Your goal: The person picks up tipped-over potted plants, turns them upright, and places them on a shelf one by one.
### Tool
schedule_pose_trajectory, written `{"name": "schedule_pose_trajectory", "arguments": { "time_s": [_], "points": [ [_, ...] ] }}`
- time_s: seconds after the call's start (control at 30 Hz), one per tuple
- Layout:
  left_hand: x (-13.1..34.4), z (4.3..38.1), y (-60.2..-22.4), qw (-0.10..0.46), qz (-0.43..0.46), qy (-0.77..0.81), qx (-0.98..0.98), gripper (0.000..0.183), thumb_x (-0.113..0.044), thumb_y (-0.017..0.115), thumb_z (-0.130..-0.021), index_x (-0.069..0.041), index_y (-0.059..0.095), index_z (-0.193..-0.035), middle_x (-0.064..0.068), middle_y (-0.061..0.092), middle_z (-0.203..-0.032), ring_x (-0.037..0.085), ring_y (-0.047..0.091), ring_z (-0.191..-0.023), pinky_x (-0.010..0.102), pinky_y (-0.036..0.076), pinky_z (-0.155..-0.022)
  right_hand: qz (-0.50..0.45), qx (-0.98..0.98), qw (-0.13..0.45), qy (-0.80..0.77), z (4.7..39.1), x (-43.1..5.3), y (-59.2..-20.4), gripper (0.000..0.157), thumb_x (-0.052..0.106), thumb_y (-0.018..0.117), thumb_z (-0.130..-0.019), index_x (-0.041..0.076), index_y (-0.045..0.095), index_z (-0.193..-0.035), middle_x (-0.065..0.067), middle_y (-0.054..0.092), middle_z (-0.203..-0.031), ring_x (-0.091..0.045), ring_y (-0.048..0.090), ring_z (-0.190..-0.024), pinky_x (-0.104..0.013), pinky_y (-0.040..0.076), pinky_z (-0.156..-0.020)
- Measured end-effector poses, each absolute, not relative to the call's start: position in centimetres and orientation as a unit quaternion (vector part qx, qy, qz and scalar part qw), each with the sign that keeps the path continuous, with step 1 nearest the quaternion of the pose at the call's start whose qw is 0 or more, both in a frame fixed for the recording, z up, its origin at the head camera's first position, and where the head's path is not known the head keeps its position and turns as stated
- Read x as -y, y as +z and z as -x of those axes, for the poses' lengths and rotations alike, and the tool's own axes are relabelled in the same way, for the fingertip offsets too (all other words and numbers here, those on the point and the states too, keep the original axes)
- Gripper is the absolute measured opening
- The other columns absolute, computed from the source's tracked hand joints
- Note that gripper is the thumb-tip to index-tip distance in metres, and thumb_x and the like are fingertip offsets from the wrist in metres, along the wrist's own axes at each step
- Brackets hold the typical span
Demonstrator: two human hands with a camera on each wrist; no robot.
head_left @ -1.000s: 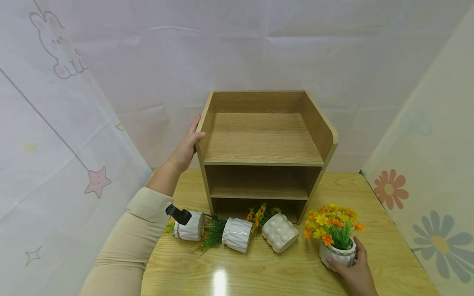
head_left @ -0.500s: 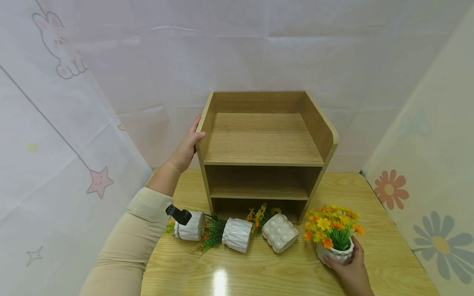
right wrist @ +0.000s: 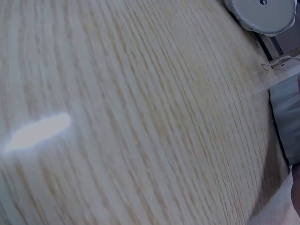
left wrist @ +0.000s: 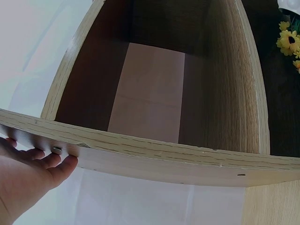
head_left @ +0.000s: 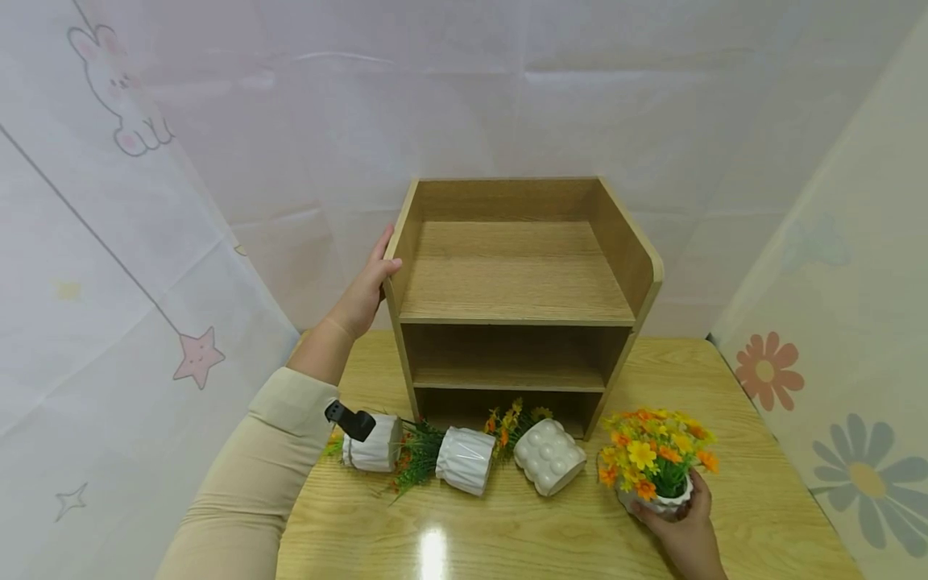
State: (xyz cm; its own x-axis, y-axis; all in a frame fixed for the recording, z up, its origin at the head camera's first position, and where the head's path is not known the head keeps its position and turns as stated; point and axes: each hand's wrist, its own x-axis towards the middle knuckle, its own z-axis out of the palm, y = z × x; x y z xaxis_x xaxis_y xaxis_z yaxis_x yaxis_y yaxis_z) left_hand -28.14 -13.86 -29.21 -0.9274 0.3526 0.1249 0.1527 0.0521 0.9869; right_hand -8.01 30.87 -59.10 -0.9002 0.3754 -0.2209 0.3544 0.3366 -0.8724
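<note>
At the left side panel of a wooden shelf unit (head_left: 516, 290), my left hand (head_left: 360, 296) grips the edge, thumb over the front and fingers on the outer face. The left wrist view shows these fingers (left wrist: 63, 169) along the panel's outside. My right hand (head_left: 685, 528) holds a white pot (head_left: 663, 506) of artificial yellow and orange flowers (head_left: 652, 451) by its side, over the table's right part. The pot leans toward me, its lower part partly covered by the hand. In the right wrist view only bits of the hand (right wrist: 296, 190) show at the right edge.
Two white ribbed pots (head_left: 466, 460) (head_left: 374, 444) and a bumpy cream pot (head_left: 549, 457), each with flowers, lie on their sides before the shelf unit. The wood-grain table (head_left: 507, 540) has printed cloth hangings (head_left: 848, 306) around its back and sides.
The flower pot in my right hand has tipped toward me, its flowers coming slightly lower and to the right. My left hand stays on the shelf unit, and the lying pots have not moved.
</note>
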Motion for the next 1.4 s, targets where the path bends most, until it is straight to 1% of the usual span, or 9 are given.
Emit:
{"name": "schedule_pose_trajectory", "arguments": {
  "time_s": [0.13, 0.23, 0.57, 0.83, 1.0, 1.17, 1.27, 1.33, 1.4],
  "points": [
    [13.9, 28.1, -29.1, 0.074, -0.172, 0.667, -0.721, 0.076, -0.027, 0.033, -0.094, -0.032, -0.007, -0.158, 0.000, -0.006, -0.165, 0.027, 0.014, -0.146, 0.048, 0.013, -0.118, 0.229, 0.810, 0.008, 0.541, 8.1, -30.7, -59.1, 0.125, 0.031, 0.079, -0.082, 0.018, -0.025, -0.152, -0.028, 0.007, -0.158, -0.046, 0.025, -0.139, -0.049, 0.034, -0.102],
    [13.9, 28.1, -29.1, 0.076, -0.170, 0.668, -0.720, 0.075, -0.027, 0.033, -0.094, -0.033, -0.006, -0.158, 0.000, -0.007, -0.165, 0.025, 0.012, -0.147, 0.047, 0.012, -0.119, 0.232, 0.805, 0.013, 0.546, 8.1, -30.6, -59.2, 0.127, 0.030, 0.079, -0.082, 0.017, -0.025, -0.152, -0.029, 0.004, -0.159, -0.048, 0.022, -0.140, -0.060, 0.027, -0.107],
    [14.1, 28.1, -29.2, 0.075, -0.169, 0.669, -0.720, 0.076, -0.026, 0.034, -0.095, -0.031, -0.007, -0.158, -0.001, -0.009, -0.165, 0.024, 0.009, -0.148, 0.049, 0.011, -0.119, 0.251, 0.811, 0.000, 0.528, 8.6, -30.5, -59.8, 0.134, 0.038, 0.082, -0.077, 0.020, -0.027, -0.152, -0.028, -0.005, -0.161, -0.053, 0.019, -0.141, -0.063, 0.026, -0.107],
    [13.9, 27.9, -29.2, 0.071, -0.169, 0.669, -0.720, 0.075, -0.026, 0.034, -0.096, -0.032, -0.007, -0.158, -0.003, -0.013, -0.165, 0.021, 0.001, -0.151, 0.049, 0.009, -0.121, 0.276, 0.805, 0.009, 0.525, 9.0, -30.2, -59.0, 0.134, 0.039, 0.085, -0.072, 0.015, -0.017, -0.155, -0.028, -0.001, -0.161, -0.053, 0.020, -0.140, -0.064, 0.025, -0.107],
    [13.1, 28.3, -29.4, 0.079, -0.169, 0.661, -0.727, 0.074, -0.030, 0.035, -0.095, -0.038, -0.004, -0.157, -0.004, -0.011, -0.165, 0.022, 0.000, -0.151, 0.053, 0.006, -0.120, 0.297, 0.797, 0.019, 0.526, 8.7, -30.6, -59.0, 0.131, 0.038, 0.086, -0.072, 0.013, -0.010, -0.156, -0.029, 0.010, -0.157, -0.047, 0.028, -0.132, -0.061, 0.032, -0.100],
    [12.8, 28.4, -29.5, 0.075, -0.168, 0.658, -0.730, 0.075, -0.032, 0.035, -0.094, -0.039, -0.004, -0.157, -0.003, -0.009, -0.165, 0.024, 0.002, -0.151, 0.057, 0.005, -0.119, 0.296, 0.793, 0.008, 0.533, 8.7, -31.0, -58.4, 0.130, 0.041, 0.082, -0.075, 0.011, -0.016, -0.155, -0.034, 0.008, -0.155, -0.050, 0.024, -0.132, -0.063, 0.032, -0.100],
    [12.6, 28.3, -29.4, 0.074, -0.171, 0.660, -0.728, 0.075, -0.032, 0.035, -0.094, -0.038, -0.004, -0.157, -0.003, -0.009, -0.165, 0.024, 0.003, -0.151, 0.057, 0.005, -0.119, 0.298, 0.795, -0.003, 0.528, 8.7, -31.2, -57.4, 0.132, 0.046, 0.081, -0.076, 0.016, -0.020, -0.155, -0.033, 0.008, -0.156, -0.050, 0.024, -0.135, -0.063, 0.032, -0.100],
    [12.5, 28.3, -29.4, 0.074, -0.172, 0.660, -0.728, 0.075, -0.032, 0.035, -0.094, -0.038, -0.004, -0.157, -0.003, -0.008, -0.165, 0.024, 0.003, -0.151, 0.057, 0.005, -0.119, 0.286, 0.796, -0.004, 0.533, 8.8, -31.5, -56.7, 0.130, 0.044, 0.080, -0.077, 0.018, -0.022, -0.154, -0.032, 0.005, -0.157, -0.050, 0.023, -0.136, -0.062, 0.032, -0.101],
    [12.5, 28.4, -29.4, 0.075, -0.171, 0.660, -0.727, 0.075, -0.033, 0.035, -0.094, -0.038, -0.003, -0.157, -0.003, -0.008, -0.166, 0.024, 0.003, -0.151, 0.057, 0.005, -0.119, 0.276, 0.799, -0.009, 0.535, 9.0, -31.9, -55.8, 0.128, 0.042, 0.079, -0.080, 0.020, -0.023, -0.153, -0.028, 0.004, -0.160, -0.046, 0.024, -0.136, -0.054, 0.037, -0.098]
  ]
}}
